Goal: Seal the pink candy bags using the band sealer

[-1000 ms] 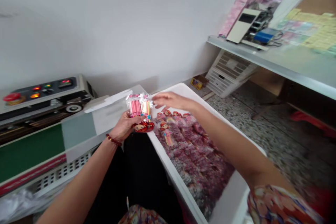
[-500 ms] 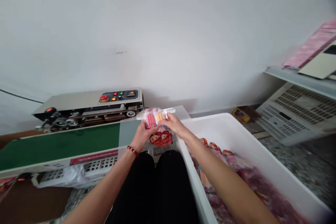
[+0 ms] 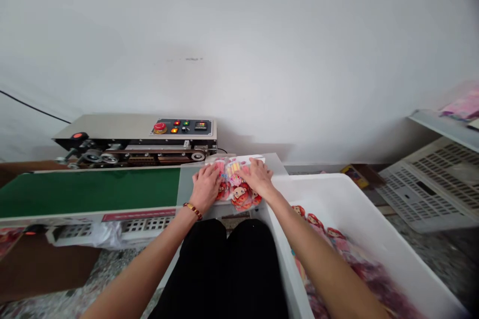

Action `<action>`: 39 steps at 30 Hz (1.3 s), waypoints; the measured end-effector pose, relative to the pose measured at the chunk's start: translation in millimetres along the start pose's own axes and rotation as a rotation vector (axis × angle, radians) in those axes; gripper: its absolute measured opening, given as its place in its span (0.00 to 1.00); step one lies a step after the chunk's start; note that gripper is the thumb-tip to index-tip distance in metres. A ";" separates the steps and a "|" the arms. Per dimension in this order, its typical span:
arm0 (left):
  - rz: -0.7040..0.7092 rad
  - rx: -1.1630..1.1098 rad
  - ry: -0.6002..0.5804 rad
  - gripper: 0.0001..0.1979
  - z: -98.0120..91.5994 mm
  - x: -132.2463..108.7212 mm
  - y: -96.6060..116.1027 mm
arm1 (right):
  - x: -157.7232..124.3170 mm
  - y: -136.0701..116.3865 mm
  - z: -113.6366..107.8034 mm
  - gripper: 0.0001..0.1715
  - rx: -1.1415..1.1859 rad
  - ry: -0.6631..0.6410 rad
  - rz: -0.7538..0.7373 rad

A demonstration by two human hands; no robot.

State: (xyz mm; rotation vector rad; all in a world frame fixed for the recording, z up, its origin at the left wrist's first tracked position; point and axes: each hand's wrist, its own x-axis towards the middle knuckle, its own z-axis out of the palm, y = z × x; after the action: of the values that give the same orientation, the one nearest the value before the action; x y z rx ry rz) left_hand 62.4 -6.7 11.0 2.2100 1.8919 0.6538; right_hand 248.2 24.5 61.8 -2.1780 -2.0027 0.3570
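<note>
Several clear plastic packets [image 3: 241, 193] with red-haired doll pictures and pink and yellow sticks lie at the right end of the green conveyor belt [image 3: 93, 192]. They rest on a translucent sheet [image 3: 277, 165]. My left hand [image 3: 205, 187], with a beaded bracelet at its wrist, lies over the left packet with its fingers laid down on it. My right hand [image 3: 259, 177] is spread over the right packet, thumb stretched toward the yellow sticks. Both hands touch the packets from above and cover part of them.
Behind the belt stands a sealing machine [image 3: 138, 129] with a red stop button [image 3: 160, 128] and lit switches. To my right, a white tub [image 3: 361, 192] holds many similar packets [image 3: 337, 239]. A plastic crate [image 3: 434, 187] stands under a shelf [image 3: 445, 126] farther right.
The packets were held up between both hands; now they lie lower on the sheet, with my hands farther apart and flattened over them. The view has shifted slightly left.
</note>
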 end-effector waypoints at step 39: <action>0.292 -0.034 -0.089 0.24 -12.1 -10.6 -33.1 | -8.8 -37.0 26.3 0.22 -0.141 -0.003 -0.724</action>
State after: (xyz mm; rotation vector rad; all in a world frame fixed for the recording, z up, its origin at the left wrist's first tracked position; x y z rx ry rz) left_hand 26.4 -12.7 6.4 2.4731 1.5196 0.6119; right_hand 204.8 18.0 47.5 -1.3505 -2.6866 0.1129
